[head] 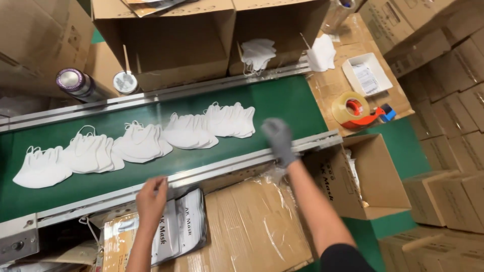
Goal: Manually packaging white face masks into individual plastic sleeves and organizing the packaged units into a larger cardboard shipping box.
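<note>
A: Where are the masks?

B: Five overlapping piles of white masks (136, 143) on the green belt (287, 103), in a row whose long axis runs along the belt, rising slightly from its left end toward the middle. Folded flat, ear loops pointing to the far rail.

A: Right hand?

B: Right hand (278, 138), in a grey glove, is over the near edge of the belt, just right of the last pile, fingers loose and curled, holding nothing.

A: Left?

B: Left hand (151, 197), bare, is at the near rail (212, 171), fingertips on a stack of printed pouches (181, 229) below it. Grip unclear.

A: Beyond?

B: Tape dispenser (360, 111) past the belt's right end; open box (373, 176) near it.
</note>
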